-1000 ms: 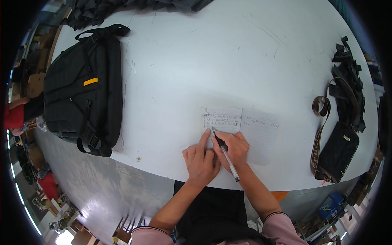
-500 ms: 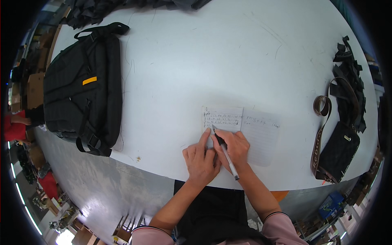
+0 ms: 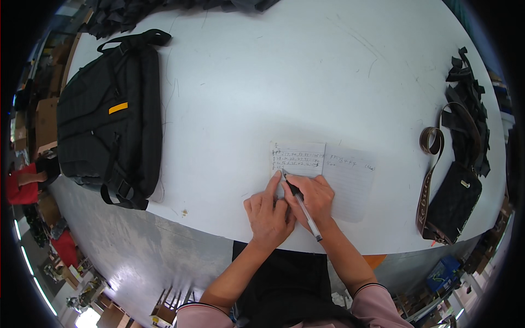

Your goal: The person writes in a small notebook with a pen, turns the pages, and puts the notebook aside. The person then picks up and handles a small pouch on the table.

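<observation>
An open notebook [image 3: 350,191] with lined pages lies flat on the white table near its front edge. Several handwritten lines fill the top of its left page, and a few marks stand on the right page. My right hand [image 3: 315,198] grips a pen [image 3: 312,223] with a clear barrel and a black grip, its tip down at the lower written lines of the left page. Beside it, my left hand [image 3: 268,220] rests on the table and the page's lower edge. Its index finger stretches to the writing near the pen tip; the other fingers are bent, holding nothing.
A black backpack [image 3: 106,126] with a yellow tag lies at the table's left. On the right are a small dark shoulder bag [image 3: 455,201] with a wide strap and a bunch of black fabric strips [image 3: 468,95]. Dark fabric pieces [image 3: 158,11] cover the far edge.
The pen tip has shifted slightly left and down on the left page. My left hand has barely moved.
</observation>
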Demonstrator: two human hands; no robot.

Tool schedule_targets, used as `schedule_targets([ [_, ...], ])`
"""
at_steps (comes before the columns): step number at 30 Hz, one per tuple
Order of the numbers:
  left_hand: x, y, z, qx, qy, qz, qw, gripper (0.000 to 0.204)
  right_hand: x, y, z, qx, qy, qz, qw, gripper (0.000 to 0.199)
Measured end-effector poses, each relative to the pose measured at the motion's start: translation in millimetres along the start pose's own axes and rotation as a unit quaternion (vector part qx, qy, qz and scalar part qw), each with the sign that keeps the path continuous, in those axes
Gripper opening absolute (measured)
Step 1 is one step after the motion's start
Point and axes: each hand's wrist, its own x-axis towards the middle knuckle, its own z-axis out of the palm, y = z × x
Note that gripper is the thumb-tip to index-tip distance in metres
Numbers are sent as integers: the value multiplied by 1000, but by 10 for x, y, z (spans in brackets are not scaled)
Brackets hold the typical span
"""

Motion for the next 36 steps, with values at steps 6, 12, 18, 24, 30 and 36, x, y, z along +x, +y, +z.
schedule_targets([
  [6,1,14,-26,1,-4,-4,1000,17,3,-13,5,0,20,-7,1000,16],
  [12,-17,7,-10,2,-7,-6,1000,16,-22,15,9,14,42,-19,999,18],
  [18,-14,3,-3,2,0,-5,1000,16,-4,2,1,5,25,-9,1000,17],
  [24,-8,8,-4,1,-2,-6,1000,16,7,-22,-17,2,17,6,1000,16],
  [30,-7,7,-19,0,-7,-9,1000,15,-12,1,-14,3,19,-1,1000,17],
  [36,-9,9,-17,-3,-11,-11,1000,15,-45,33,11,23,46,-18,999,18],
])
